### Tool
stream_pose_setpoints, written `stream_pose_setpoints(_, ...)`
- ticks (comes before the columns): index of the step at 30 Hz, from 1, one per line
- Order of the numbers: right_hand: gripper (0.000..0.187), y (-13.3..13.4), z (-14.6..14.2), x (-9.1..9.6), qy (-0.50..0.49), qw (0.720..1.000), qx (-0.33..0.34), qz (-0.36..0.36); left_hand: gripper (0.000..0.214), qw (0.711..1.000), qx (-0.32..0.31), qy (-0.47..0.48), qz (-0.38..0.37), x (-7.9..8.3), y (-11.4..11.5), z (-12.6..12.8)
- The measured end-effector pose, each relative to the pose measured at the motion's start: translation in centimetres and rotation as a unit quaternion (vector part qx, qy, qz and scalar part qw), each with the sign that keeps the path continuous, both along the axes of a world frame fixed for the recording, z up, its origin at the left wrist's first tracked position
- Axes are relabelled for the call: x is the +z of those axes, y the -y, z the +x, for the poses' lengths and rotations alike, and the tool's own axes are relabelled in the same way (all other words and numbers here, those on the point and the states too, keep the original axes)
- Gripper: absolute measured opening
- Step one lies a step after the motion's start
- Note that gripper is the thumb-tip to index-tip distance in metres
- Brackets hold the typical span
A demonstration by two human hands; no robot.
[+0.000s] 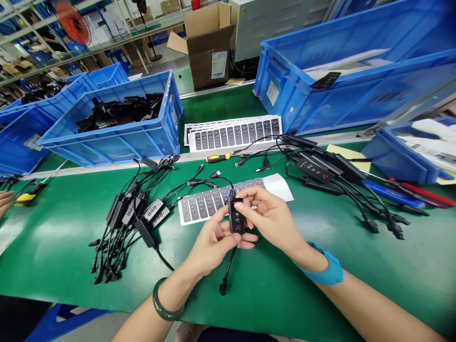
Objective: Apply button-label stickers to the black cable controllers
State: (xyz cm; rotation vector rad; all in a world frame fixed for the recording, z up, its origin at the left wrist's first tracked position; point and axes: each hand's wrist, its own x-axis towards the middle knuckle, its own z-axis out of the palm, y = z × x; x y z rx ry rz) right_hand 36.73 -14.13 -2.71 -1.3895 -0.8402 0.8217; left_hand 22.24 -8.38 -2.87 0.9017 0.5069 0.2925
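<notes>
The left hand [213,242] cradles the black inline controller [236,217] from beneath, fingers curled. The right hand [269,213] pinches its top, steadying it just near the sheet of button labels [201,205].

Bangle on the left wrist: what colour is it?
The bangle is dark green; head view shows it best.

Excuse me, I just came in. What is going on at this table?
A person at a green workbench holds a small black cable control module in both hands: the left hand grips it from below, and the right hand pinches its upper end. A sheet of printed stickers lies just beyond the hands, bundles of similar cables lie on both sides, and blue plastic crates stand behind. At the far left, another person's hand is near a yellow-handled screwdriver.
</notes>
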Motion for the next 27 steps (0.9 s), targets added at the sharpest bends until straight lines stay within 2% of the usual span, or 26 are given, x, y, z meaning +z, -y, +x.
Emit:
stream_pose_setpoints(14,0.016,-0.03,-0.4,-0.34,0.044,0.999,-0.026,-0.02,0.067,0.999,0.011,-0.016,0.041,-0.15,0.48,0.08)
stream_pose_setpoints(15,0.02,-0.05,-0.37,-0.4,0.046,0.998,-0.03,-0.019,0.066,0.999,0.012,-0.017,0.044,-0.23,0.52,0.07)
stream_pose_setpoints(18,0.05,-0.06,0.01,-0.6,0.048,0.998,-0.038,-0.023,0.063,0.998,0.015,-0.025,0.048,-0.37,0.52,0.09)
stream_pose_setpoints(20,0.062,0.06,0.36,-0.69,0.052,0.998,-0.016,-0.04,0.061,0.999,0.021,-0.024,0.04,-0.29,0.41,0.12)
stream_pose_setpoints(24,0.084,0.36,0.57,-0.69,0.023,0.988,0.121,-0.092,0.063,0.999,0.0,-0.017,0.027,0.11,0.05,0.19)
stream_pose_setpoints(25,0.083,0.37,0.5,-0.69,0.016,0.986,0.14,-0.093,0.06,0.999,-0.009,-0.021,0.023,0.16,-0.01,0.2)
stream_pose_setpoints(27,0.063,0.24,0.35,-0.7,0.017,0.987,0.138,-0.079,0.05,0.999,-0.015,-0.034,0.016,0.18,-0.07,0.24)
